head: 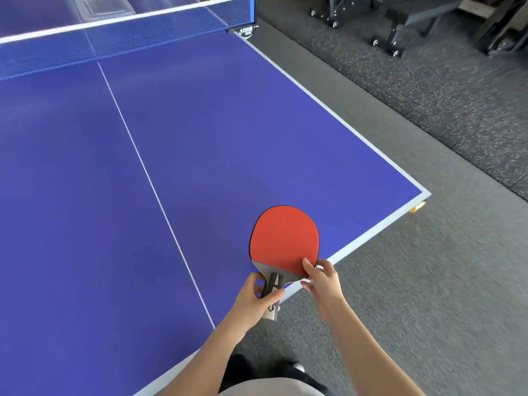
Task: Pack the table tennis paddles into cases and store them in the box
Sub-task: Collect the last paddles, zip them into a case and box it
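Note:
A table tennis paddle with a red rubber face is held over the near right part of the blue table, just inside its front edge. My left hand grips the paddle's short wooden handle from the left. My right hand pinches the lower right rim of the blade, thumb on the red face. No case and no box show in the head view.
The net spans the table at the far end, with its post at the right. An orange ball lies on the grey floor by the table's near right corner. Wheeled black frames stand on the floor at top right.

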